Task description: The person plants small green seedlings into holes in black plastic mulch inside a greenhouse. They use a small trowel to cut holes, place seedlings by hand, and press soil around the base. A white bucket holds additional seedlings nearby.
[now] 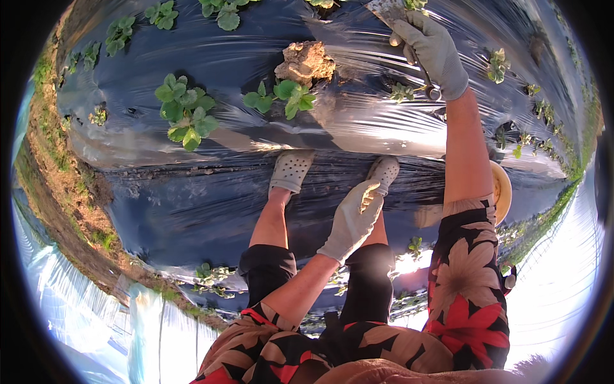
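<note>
My right hand [437,55], in a pale knit glove, reaches far forward at the upper right. It grips a hand trowel [385,10] with a soil-smeared metal blade pointing up and left; the end of its handle [433,93] shows below the palm. My left hand [352,221], gloved too, hovers in front of my right shin with its fingers loosely curled together. Nothing shows in it. A clump of soil [305,63] rests on the black plastic mulch film [230,53], just behind a small strawberry plant [292,96].
Leafy strawberry plants [184,108] poke through the film in rows. My feet, in perforated clogs [293,169], stand in the film-covered furrow. A round pale container [501,192] sits partly behind my right arm. Bare soil [81,192] edges the left side; plastic greenhouse sheeting [148,321] lies beyond.
</note>
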Available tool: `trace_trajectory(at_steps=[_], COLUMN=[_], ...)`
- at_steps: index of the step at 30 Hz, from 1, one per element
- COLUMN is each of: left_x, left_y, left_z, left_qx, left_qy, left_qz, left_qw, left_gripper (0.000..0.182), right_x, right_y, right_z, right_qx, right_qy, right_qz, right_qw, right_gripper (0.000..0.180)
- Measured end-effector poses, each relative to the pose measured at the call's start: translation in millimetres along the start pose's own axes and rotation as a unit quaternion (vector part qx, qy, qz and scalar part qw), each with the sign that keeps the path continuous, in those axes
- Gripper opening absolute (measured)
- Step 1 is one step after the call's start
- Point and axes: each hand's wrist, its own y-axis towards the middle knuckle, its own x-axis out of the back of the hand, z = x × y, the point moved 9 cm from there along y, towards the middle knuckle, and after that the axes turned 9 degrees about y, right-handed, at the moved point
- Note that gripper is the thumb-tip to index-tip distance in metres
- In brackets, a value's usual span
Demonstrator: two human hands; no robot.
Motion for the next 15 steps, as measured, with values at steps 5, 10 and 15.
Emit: trace_trajectory(at_steps=[5,10,15], left_x=[1,1,3], left_y=[0,0,-2], left_z=[0,2,7], left_qx=[-0.012,-0.012,0.013], left_qy=[0.018,0.020,-0.016], left_qz=[-0.007,-0.016,-0.015], left_qw=[1.000,1.000,1.000], left_gripper=[0.038,0.039,0.040], right_x=[-65,-69,-71], right_y=[19,37,33], right_z=[-5,-7,25], right_qx=[-0.007,-0.001,0.055], right_qy=[-0.135,-0.314,-0.542], right_qz=[0.128,0.108,0.032], right_qw=[0.982,0.943,0.838], right_gripper=[0.038,0.047,0.054])
